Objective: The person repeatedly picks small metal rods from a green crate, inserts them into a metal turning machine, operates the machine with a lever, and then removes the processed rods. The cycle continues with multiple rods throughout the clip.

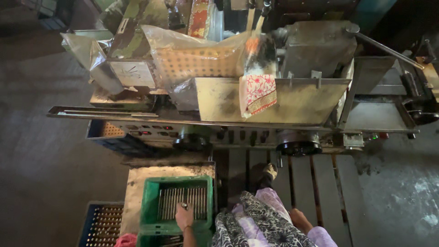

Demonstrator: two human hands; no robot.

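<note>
My left hand [184, 216] reaches into a green plastic crate [151, 201] at the bottom of the view. Its fingers are curled on the thin metal rods [170, 202] that lie side by side in the crate. My right hand [299, 219] rests on my thigh over pale purple cloth and holds nothing that I can see. A dark patterned garment [260, 226] covers my lap between the two hands. My foot [269, 173] sits on a wooden slat platform [320, 183] in front of a large grimy metal machine [292, 100].
A patterned red and white cloth [258, 93] hangs over the machine's front tray. Clear plastic bags [192, 59] holding perforated sheets lie on top. A blue perforated crate [100, 224] stands left of the green one. A long lever [384, 45] sticks out at upper right.
</note>
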